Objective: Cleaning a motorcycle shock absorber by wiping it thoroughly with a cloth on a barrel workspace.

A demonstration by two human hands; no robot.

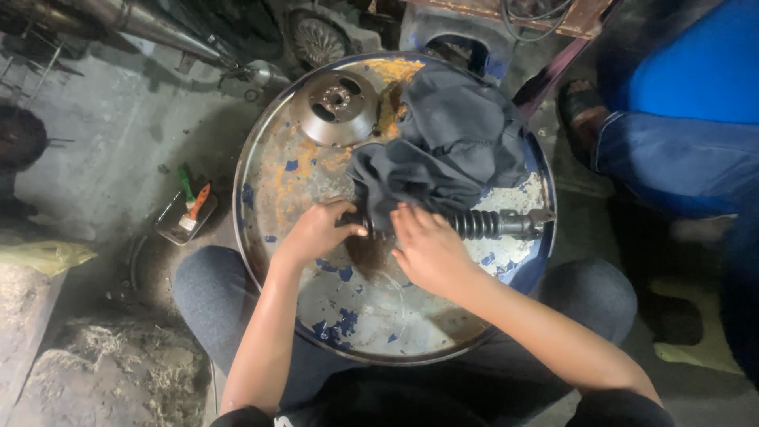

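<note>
A black ribbed shaft part with a rubber boot lies across the top of a worn, rusty round drum lid. A dark grey cloth is draped over its left end. My left hand grips the left end of the shaft under the cloth. My right hand rests on the shaft and the cloth's lower edge, fingers curled over it. A round metal disc with a hub sits at the far side of the lid.
A small tray with a green and an orange-handled tool lies on the concrete floor at left. Another person in blue clothes sits at right, foot in a sandal. Metal pipes and a wheel lie at the back.
</note>
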